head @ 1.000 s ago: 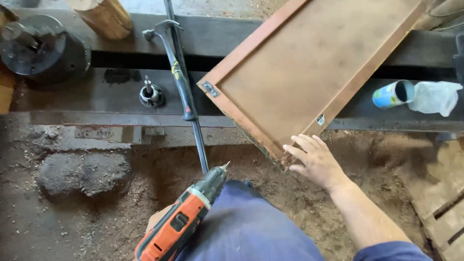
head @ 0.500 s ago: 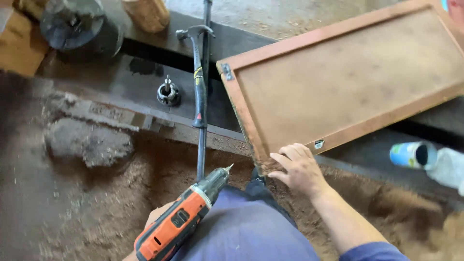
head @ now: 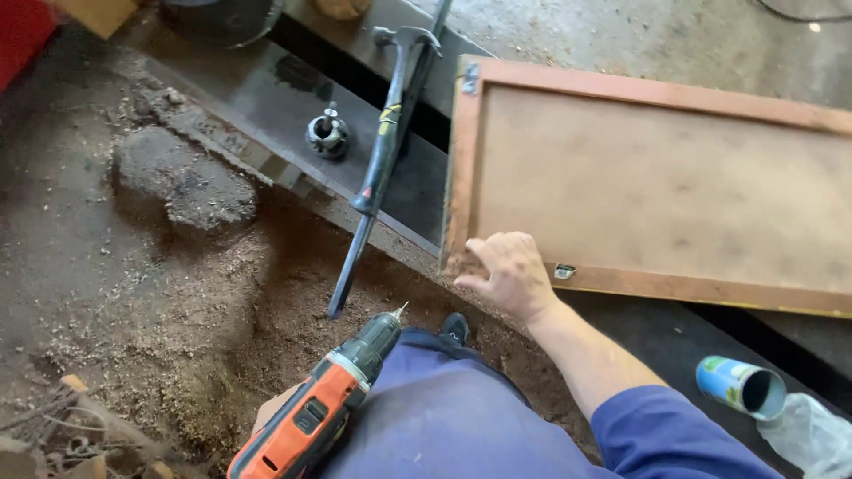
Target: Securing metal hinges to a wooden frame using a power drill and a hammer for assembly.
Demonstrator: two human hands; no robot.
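My right hand [head: 508, 273] grips the near corner of a flat wooden framed panel [head: 657, 182] that lies across a dark metal bench [head: 293, 115]. My left hand [head: 271, 412] is mostly hidden behind an orange and black cordless drill [head: 328, 399], which it holds low by my leg, bit pointing up and away. A hammer [head: 390, 133] with a black handle lies on the bench just left of the panel, its handle sticking out over the floor. A small metal hinge [head: 469, 78] sits on the panel's far left corner.
A small round metal part [head: 327, 135] stands on the bench left of the hammer. A can [head: 741, 386] lies on its side at the lower right beside clear plastic [head: 812, 435]. Sawdust covers the floor [head: 160, 302], with a grey lump [head: 182, 182] on it.
The view has swung left and the panel now sits level and further right in frame. My right hand stays on its corner. The drill remains in my left hand.
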